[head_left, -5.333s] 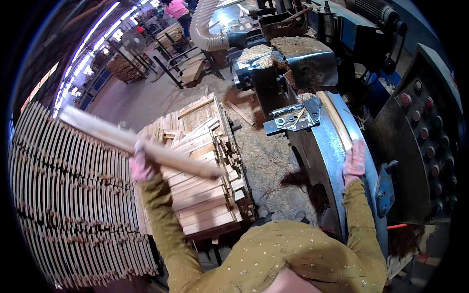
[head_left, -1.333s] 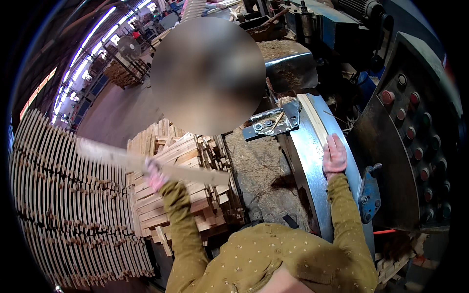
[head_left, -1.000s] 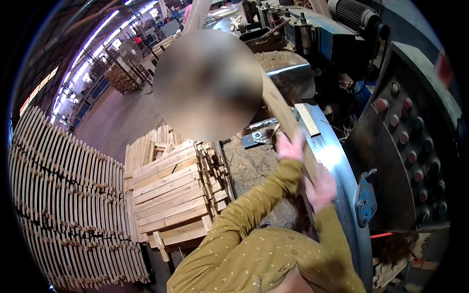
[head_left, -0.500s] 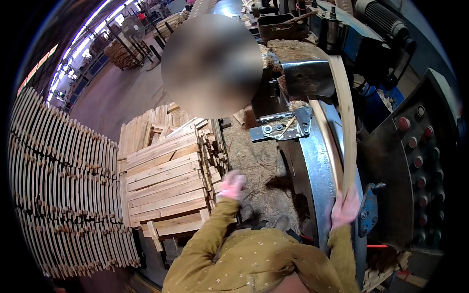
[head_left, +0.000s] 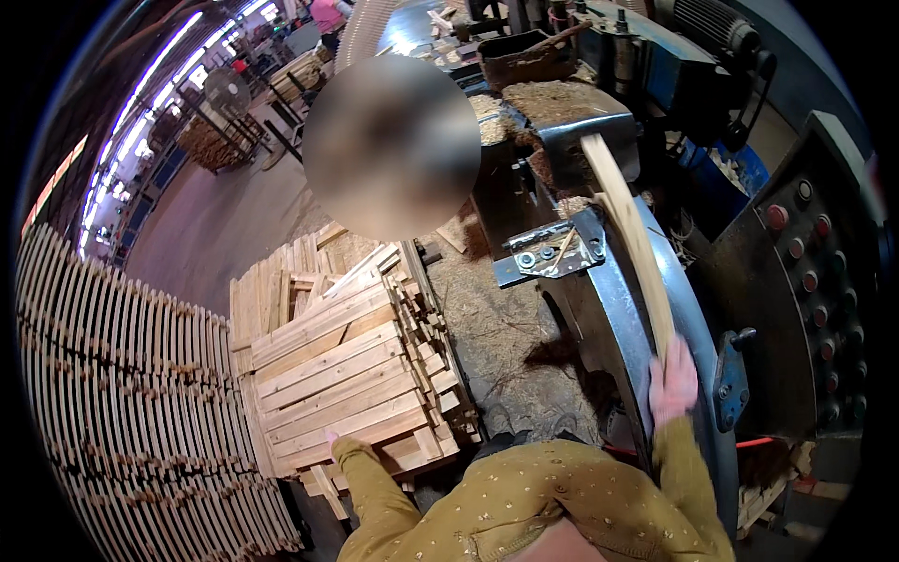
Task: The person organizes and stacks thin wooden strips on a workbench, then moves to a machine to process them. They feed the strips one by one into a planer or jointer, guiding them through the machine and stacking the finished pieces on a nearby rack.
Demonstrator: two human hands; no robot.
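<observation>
My right hand (head_left: 674,382) is closed around the near end of a pale wooden board (head_left: 637,248). The board slants away from me above the metal machine bed (head_left: 613,323), and its far end lies against the curved metal hood (head_left: 581,140). What lies directly under the board is partly hidden. On the left, my left hand (head_left: 332,442) is at the near side of a stack of wooden boards (head_left: 337,379). Only a bit of that hand shows past the sleeve, so its fingers cannot be made out.
A control panel (head_left: 815,281) with several buttons stands at the right, beside a blue clamp lever (head_left: 732,379). A metal guide bracket (head_left: 552,251) juts out left of the bed. Tall racks of thin wooden strips (head_left: 140,403) fill the far left. Sawdust (head_left: 496,318) covers the floor.
My left hand has moved left, from beside the stack's right edge to its near side. The far end of the board in my right hand has swung left onto the hood.
</observation>
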